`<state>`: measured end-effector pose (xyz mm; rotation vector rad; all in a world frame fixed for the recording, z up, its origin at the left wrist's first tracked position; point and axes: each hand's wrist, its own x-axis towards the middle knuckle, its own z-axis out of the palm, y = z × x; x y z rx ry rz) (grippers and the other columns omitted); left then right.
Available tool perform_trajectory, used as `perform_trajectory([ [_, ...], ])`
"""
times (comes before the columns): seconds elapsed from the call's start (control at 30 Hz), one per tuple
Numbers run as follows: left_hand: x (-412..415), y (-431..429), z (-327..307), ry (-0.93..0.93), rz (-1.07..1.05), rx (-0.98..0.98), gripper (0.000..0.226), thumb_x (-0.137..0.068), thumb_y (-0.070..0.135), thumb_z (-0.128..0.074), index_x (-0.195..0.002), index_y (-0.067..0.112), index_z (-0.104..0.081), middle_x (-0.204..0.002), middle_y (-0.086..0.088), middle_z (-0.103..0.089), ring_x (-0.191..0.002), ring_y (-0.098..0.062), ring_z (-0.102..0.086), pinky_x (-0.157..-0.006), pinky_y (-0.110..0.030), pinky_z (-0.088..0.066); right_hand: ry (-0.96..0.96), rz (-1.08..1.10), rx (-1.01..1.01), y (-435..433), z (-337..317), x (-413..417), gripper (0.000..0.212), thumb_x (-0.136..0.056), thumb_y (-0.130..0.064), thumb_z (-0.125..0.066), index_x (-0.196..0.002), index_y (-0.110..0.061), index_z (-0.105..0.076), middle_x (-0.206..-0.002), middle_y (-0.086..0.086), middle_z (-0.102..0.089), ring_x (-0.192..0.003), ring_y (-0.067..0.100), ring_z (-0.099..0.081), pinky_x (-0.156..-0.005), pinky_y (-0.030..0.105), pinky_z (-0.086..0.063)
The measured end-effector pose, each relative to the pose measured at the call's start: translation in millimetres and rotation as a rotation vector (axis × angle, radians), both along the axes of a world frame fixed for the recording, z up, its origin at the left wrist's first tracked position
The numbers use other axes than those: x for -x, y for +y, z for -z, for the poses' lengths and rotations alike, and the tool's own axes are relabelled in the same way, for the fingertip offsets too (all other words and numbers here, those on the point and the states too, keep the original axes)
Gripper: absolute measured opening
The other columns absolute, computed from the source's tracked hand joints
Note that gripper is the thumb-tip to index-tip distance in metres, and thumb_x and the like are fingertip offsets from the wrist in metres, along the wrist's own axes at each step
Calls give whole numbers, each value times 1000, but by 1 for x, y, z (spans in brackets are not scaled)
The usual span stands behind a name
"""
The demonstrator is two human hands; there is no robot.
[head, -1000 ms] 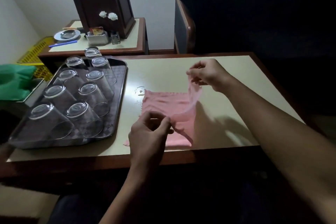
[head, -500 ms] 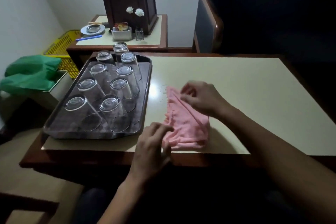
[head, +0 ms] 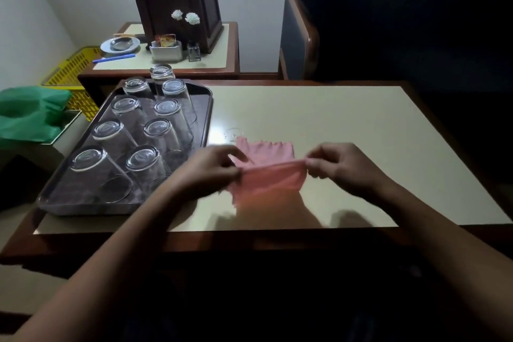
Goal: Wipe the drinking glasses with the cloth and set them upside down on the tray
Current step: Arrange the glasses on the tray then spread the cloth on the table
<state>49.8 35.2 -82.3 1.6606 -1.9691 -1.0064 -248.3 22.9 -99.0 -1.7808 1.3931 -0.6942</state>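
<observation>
Tabletop (head: 347,119): cream, dimly lit.
Tray (head: 83,207): left edge, glasses (head: 159,133) inverted inside.
Cloth (head: 266,179): near front edge, ends pinched by left hand (head: 213,169), right hand (head: 340,166).
Risk: toppling nearest glasses with left forearm (head: 163,219).

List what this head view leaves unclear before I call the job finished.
The farthest glass: head view, glasses in front hide its rim; on the tray or behind it, unclear.
The cloth: head view, near edge motion-blurred, corners covered by the left hand and right hand.
Smears on the glasses: head view, too dim to judge.
</observation>
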Motion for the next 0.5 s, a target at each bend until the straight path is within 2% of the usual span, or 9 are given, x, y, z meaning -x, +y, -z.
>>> perform_trajectory([
  [0.07, 3, -39, 2, -27, -152, -30, 29, -89, 10, -64, -116, 18, -71, -85, -4, -79, -78, -23, -76, -67, -31, -59, 24, 102, -5, -28, 3, -11, 11, -94, -29, -74, -90, -20, -79, -80, -2, -78, -75, 9, -70, -77, 37, -56],
  [0.1, 6, -55, 6, -67, -212, -22, 34, -89, 13, -62, -122, 16, -70, -93, -7, -79, -86, -26, -76, -71, -32, -58, 69, 133, -28, -43, 9, -16, 14, -93, -34, -75, -94, -21, -79, -85, -4, -79, -81, 11, -72, -80, 37, -57],
  [0.17, 12, -74, 20, -219, -303, 46, 44, -95, 22, -56, -138, 11, -60, -122, -17, -72, -112, -33, -68, -90, -37, -54, 258, 166, -63, -61, 19, -25, 32, -94, -42, -71, -118, -21, -74, -109, -2, -78, -101, 19, -71, -90, 35, -54],
  [0.23, 20, -72, 34, -292, -341, 166, 46, -99, 27, -51, -142, 11, -52, -137, -20, -60, -123, -38, -57, -102, -46, -47, 364, 205, 3, -60, 27, -34, 43, -98, -43, -66, -133, -18, -64, -122, 3, -72, -110, 23, -67, -96, 36, -52],
  [0.3, 26, -58, 49, -284, -314, 307, 41, -100, 32, -54, -138, 17, -55, -134, -14, -57, -119, -34, -56, -99, -47, -48, 402, 225, 112, -51, 35, -41, 43, -99, -46, -62, -130, -15, -63, -122, 6, -68, -111, 26, -64, -94, 38, -52],
  [0.4, 28, -42, 79, -379, -43, 463, 38, -95, 34, -65, -132, 30, -61, -133, -3, -56, -115, -27, -54, -91, -45, -51, 554, 240, -10, -36, 45, -52, 52, -91, -59, -65, -122, -18, -61, -119, 7, -56, -115, 28, -53, -94, 44, -51],
  [0.5, 38, -44, 86, -563, 69, 382, 39, -100, 43, -55, -139, 41, -55, -136, 0, -52, -119, -27, -51, -92, -46, -49, 566, 226, -44, -31, 54, -54, 24, -88, -46, -65, -92, -22, -63, -99, 6, -61, -106, 30, -61, -85, 43, -55],
])
